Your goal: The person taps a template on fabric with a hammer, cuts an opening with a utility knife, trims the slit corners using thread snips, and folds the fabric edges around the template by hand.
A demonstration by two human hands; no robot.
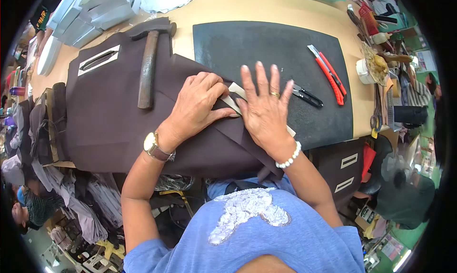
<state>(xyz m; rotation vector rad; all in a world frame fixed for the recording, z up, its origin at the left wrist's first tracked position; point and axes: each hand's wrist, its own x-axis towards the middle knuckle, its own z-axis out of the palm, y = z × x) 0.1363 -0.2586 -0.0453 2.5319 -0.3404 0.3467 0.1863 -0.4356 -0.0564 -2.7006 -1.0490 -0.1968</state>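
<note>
Dark brown fabric [109,139] lies over the table and partly over a black cutting mat [238,39]. My left hand [200,99] is closed, thumb and fingers pinching a folded edge of the fabric beside a cream strip [235,88]. Flat on the same fold rests my right hand [264,113], fingers stretched out towards the mat and partly hiding the strip. Just right of its fingers lie black thread snips [309,98]. Farther right on the mat is a red utility knife [328,73]. A hammer [147,73] lies on the fabric left of my hands.
A cream rectangular patch with a slit [99,59] sits on the fabric at upper left. Light blue folded pieces [102,9] are piled at the back left. A white tub [365,72] stands at the table's right edge, with scissors [376,120] below it. Other people are around.
</note>
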